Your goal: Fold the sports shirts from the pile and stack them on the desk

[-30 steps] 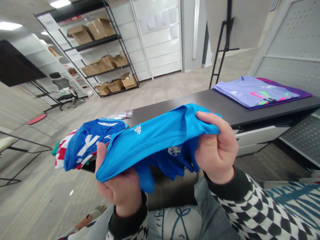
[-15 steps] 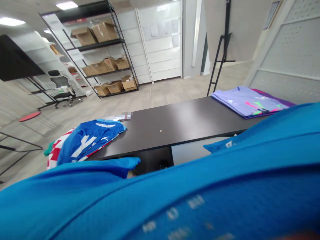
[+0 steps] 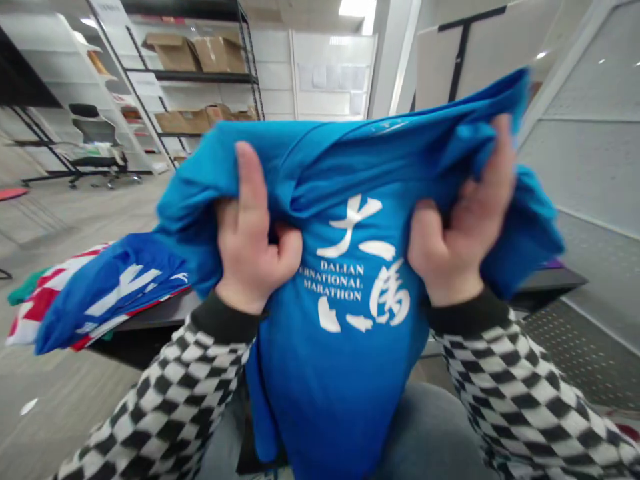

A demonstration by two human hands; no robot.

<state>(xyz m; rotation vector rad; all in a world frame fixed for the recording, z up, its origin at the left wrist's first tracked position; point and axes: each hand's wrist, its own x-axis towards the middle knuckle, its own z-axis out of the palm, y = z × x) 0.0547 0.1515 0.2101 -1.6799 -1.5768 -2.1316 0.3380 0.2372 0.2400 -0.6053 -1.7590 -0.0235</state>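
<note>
A blue T-shirt (image 3: 340,373) with white lettering hangs in front of me, its upper part bunched and folded over. My left hand (image 3: 253,233) grips the cloth left of the lettering, thumb pressed in and one finger pointing up. On the right side my right hand (image 3: 463,220) holds the fabric in the same way, with a finger raised over a fold. Some fingertips are hidden in the cloth. Both hands are slightly blurred.
Behind the shirt is a dark table (image 3: 555,283), mostly covered from view. A blue jersey (image 3: 125,283) and a red-and-white checked garment (image 3: 47,290) lie at its left end. Farther back are a shelf (image 3: 200,77) with cardboard boxes and an office chair (image 3: 97,143).
The blue shirt, which filled the lower view close to the camera, is now lower and farther off, with its print showing. Both hands have come into view holding it.
</note>
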